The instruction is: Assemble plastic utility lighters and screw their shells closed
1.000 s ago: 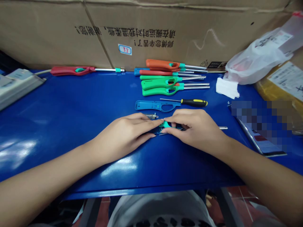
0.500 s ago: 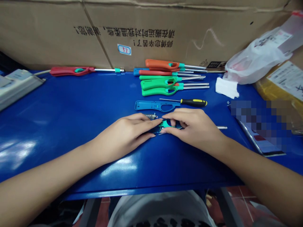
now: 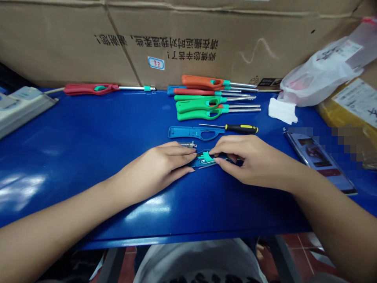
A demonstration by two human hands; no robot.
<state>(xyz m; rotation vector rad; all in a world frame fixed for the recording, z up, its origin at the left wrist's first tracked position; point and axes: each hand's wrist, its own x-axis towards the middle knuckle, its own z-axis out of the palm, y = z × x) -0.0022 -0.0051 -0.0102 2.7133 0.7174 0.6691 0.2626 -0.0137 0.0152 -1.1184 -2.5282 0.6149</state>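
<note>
My left hand [image 3: 169, 163] is closed over the left end of a blue lighter half-shell [image 3: 200, 154], holding it down on the table. Inside that half sits a green trigger [image 3: 207, 157], with thin wires beside it. With thumb and forefinger, my right hand [image 3: 243, 157] pinches the trigger's right edge. The right part of the half-shell is hidden under my right hand. A small clear-and-metal part [image 3: 189, 144] lies just behind my left fingers. Behind it rests the other blue half-shell [image 3: 193, 133], its hollow side up.
A yellow-and-black screwdriver [image 3: 241, 128] lies behind my hands. Farther back are several green, red and orange lighters [image 3: 200, 104] and a red lighter [image 3: 88, 89]. A phone [image 3: 321, 161], tissue [image 3: 282, 110] and plastic bag [image 3: 321, 70] are at right, a power strip [image 3: 26, 106] at left, a cardboard box [image 3: 73, 43] behind.
My right hand has shifted slightly right, showing more of the green trigger and the wires. My left hand stays on the half-shell.
</note>
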